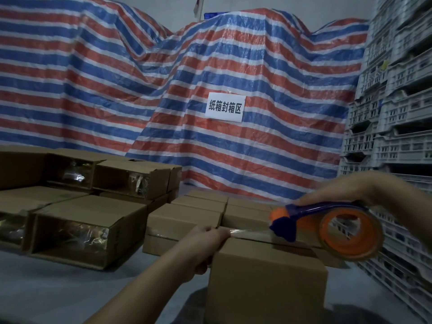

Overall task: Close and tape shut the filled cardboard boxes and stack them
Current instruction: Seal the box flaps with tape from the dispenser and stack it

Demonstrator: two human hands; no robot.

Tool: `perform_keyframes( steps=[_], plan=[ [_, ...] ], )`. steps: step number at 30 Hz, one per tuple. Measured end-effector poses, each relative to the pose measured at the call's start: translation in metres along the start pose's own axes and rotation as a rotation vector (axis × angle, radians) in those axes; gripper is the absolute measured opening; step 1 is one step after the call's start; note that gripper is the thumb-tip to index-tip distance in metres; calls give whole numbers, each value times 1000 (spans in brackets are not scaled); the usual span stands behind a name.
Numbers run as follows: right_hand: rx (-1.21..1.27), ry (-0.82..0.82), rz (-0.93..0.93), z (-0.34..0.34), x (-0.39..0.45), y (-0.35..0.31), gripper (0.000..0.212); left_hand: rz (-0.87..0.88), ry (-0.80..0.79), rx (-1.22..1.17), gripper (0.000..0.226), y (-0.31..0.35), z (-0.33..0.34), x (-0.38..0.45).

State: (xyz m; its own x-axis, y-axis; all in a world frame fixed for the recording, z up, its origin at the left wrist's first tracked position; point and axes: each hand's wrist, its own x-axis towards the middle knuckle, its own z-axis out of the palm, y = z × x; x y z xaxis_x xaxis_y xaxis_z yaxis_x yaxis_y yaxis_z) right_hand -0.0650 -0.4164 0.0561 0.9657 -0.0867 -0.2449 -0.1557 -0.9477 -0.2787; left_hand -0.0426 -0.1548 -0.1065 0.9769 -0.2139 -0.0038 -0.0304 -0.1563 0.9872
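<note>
- While the left hand curls its fingers over the near left edge of the cardboard box, pressing down the end of a clear tape strip, the right hand grips the tape dispenser from above.
- The dispenser is blue with an orange roller and an orange-cored roll; its front end sits on the box's top seam, near the right side.
- The box stands closest to the camera, flaps down, on a grey surface.
- Just behind it lie several closed boxes packed side by side.
- To the left, open-ended boxes lie on their sides in two tiers, shiny wrapped contents showing inside.
- A red, white and blue striped tarpaulin hangs behind, bearing a white paper sign with Chinese characters.
- Grey plastic crates are stacked high on the right.
</note>
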Motion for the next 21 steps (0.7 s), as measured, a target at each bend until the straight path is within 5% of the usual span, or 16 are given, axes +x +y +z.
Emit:
perform_keyframes(
  steps=[8,14,18,21],
  plan=[
    [-224,18,126,3,6,-6,72,5,11,75,34,1,-2,1],
    [-190,-2,153,3,9,-5,59,505,370,388,35,22,-1,-14],
    [-180,-12,147,4,11,-1,61,605,32,862,61,29,36,-34],
    [-154,-5,153,4,14,5,69,670,-3,1300,79,20,51,-29]
  ],
)
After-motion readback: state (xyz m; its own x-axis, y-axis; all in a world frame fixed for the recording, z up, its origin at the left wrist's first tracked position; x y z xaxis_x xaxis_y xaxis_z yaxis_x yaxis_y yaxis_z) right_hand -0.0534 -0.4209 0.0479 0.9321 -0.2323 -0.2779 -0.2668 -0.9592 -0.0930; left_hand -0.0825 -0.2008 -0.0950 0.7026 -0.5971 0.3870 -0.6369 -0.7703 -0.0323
